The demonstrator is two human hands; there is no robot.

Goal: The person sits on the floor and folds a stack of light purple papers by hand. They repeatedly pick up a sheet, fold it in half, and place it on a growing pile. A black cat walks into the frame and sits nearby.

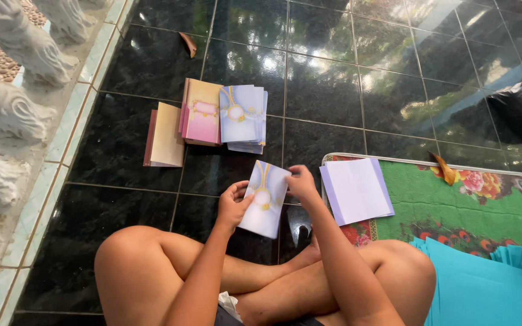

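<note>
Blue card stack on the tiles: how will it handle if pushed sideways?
The blue card stack is already fanned unevenly, so it would probably shear apart rather than move as one. The glossy floor tiles look slick, so the bottom cards likely slide easily.

You're sitting cross-legged on a home's tiled porch, with a glossy black tiled floor (345,90) mirroring sky and trees, a white carved stone balustrade (13,78) along the edge, and a green flowered floor mat (460,205) spread beside you.

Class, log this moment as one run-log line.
left hand: holds lilac card | right hand: grips card top | piles: floor ahead | white sheets: mat
</note>
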